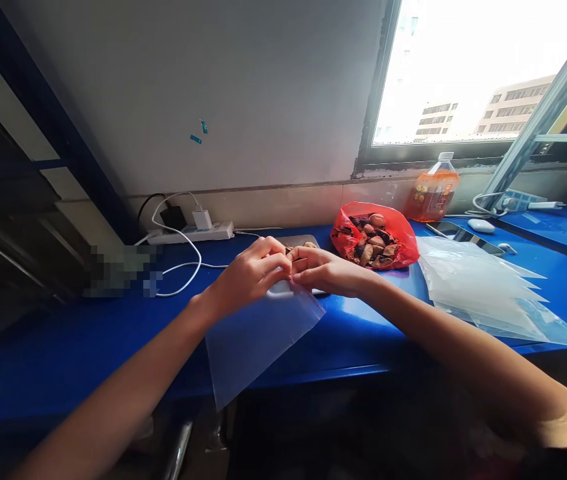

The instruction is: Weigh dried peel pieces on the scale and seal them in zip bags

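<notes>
My left hand and my right hand meet at the top edge of a clear plastic zip bag, fingers pinched on its rim. The bag hangs flat from them over the front edge of the blue table. Behind my fingers, a tray-like thing with brownish pieces on it is mostly hidden. Right of my hands stands an open red plastic bag full of dark, dried-looking brown pieces.
A stack of clear bags lies at the right. Behind it are a phone, a white earphone case and an orange drink bottle. A power strip with a white cable runs along the wall.
</notes>
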Available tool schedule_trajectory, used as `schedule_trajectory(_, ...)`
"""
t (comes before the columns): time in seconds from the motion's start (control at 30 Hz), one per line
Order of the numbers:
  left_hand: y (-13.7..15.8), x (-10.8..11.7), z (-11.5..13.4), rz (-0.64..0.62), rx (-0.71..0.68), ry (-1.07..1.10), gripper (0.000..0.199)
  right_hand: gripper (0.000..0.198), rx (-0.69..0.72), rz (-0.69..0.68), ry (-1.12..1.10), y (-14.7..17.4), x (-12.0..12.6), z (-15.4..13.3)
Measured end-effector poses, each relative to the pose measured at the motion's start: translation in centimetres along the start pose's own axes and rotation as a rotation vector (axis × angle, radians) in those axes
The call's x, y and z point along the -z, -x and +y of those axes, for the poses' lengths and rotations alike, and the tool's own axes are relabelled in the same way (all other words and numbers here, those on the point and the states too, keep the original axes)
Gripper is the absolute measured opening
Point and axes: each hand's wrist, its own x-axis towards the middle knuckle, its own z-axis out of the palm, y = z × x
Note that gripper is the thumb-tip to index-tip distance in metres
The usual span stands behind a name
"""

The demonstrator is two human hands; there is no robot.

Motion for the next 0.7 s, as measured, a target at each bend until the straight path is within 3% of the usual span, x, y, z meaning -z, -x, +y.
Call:
schedule_trajectory(0.27, 0.0, 0.2, 0.4, 0.027, -0.025, 0.063, 0.013, 0.035, 0.041, -0.046, -0.087, -0.4, 0.4, 0.7)
schedule_trajectory(0.5, 0.0, 0.2, 0.1, -0.178, 0.047, 0.114, 0.006, 0.030, 0.058, 0.056, 0.180, -0.5, -0.1, 1.0)
schedule_trajectory(0.7, 0.0, -0.1, 0.3, -0.313, 0.106, 0.055, 0.014, 0.025, 0.110, 0.135, 0.496, -0.9, -0.1, 1.6)
